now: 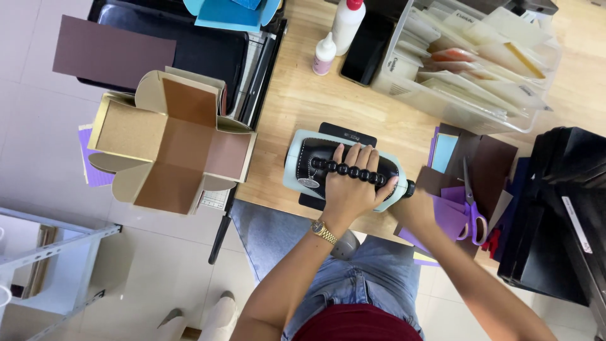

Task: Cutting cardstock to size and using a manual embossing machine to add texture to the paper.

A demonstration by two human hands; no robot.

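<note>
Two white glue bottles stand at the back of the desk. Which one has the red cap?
The taller bottle, farther back and partly cut off by the picture's top edge. The smaller bottle beside it has a white nozzle and a pink label.

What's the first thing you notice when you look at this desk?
In the middle, the left hand presses on a pale machine with a black beaded handle, while the right hand is at its end. At left sits an unfolded brown cardboard box; purple scissors lie on coloured paper at right.

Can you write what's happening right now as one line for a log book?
left hand: pressing on black-and-mint machine | right hand: at machine's end knob | scissors: lying on purple paper | cardboard box: unfolded, left of table
</note>
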